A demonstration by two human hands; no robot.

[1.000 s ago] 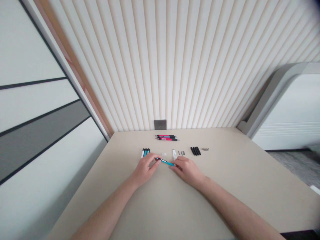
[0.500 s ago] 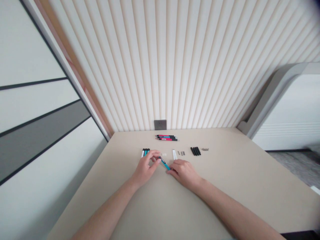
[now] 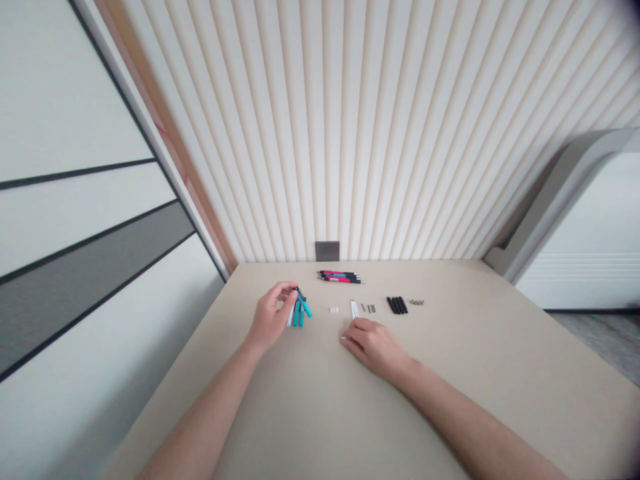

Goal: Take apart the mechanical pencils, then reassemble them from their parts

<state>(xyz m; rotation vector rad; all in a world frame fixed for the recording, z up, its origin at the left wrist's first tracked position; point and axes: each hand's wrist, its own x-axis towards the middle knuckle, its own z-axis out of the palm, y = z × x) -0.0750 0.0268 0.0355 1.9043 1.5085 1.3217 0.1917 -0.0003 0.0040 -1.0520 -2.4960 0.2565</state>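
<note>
My left hand (image 3: 270,315) pinches the black end of a teal pen barrel (image 3: 303,304) and holds it over a small row of teal and white barrels (image 3: 297,316) on the beige table (image 3: 320,400). My right hand (image 3: 370,344) rests on the table to the right, fingers loosely curled, nothing visible in it. Its fingertips lie just in front of thin white tubes (image 3: 355,309).
Finished pink, teal and black pens (image 3: 339,276) lie near the wall under a grey socket (image 3: 327,251). Small white bits (image 3: 333,309), grey bits (image 3: 369,308), black grips (image 3: 397,305) and tiny metal parts (image 3: 417,302) sit in a row. The table's left edge drops off near the barrels.
The right hand let go of the teal barrel. The left hand carried it up and to the left, over the row of barrels. The view shifted slightly.
</note>
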